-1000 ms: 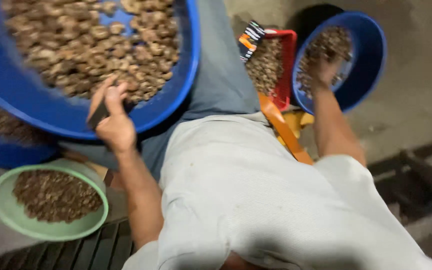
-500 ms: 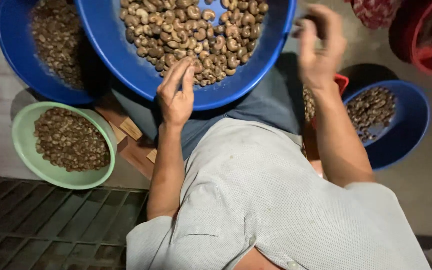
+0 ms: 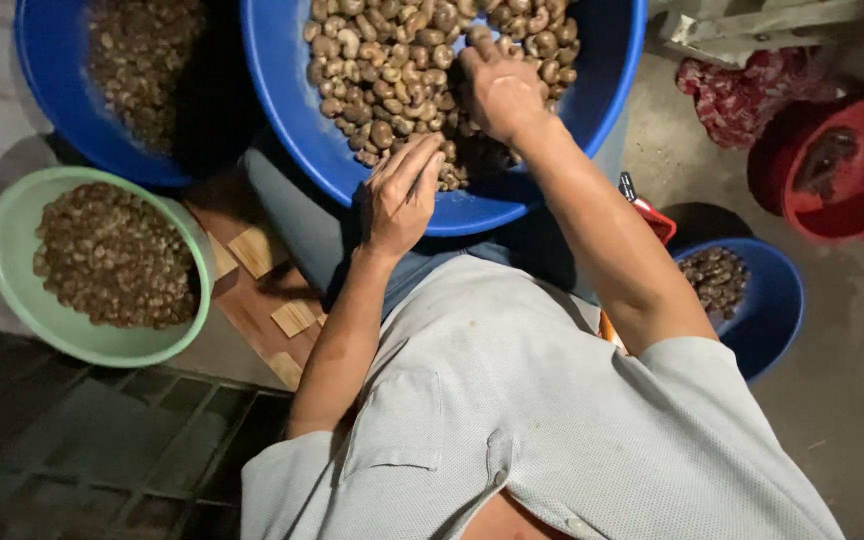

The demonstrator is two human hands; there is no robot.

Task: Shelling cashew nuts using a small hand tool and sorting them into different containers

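Here, open left hand (image 3: pixel 399 197) and cupped, empty-looking right hand (image 3: pixel 500 92) over nut-filled blue basin (image 3: pixel 607 90).

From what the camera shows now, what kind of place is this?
Probably a small nut-sorting workplace at floor level: a big blue basin of cashew-like nuts on the person's lap, more basins around, bare concrete floor.
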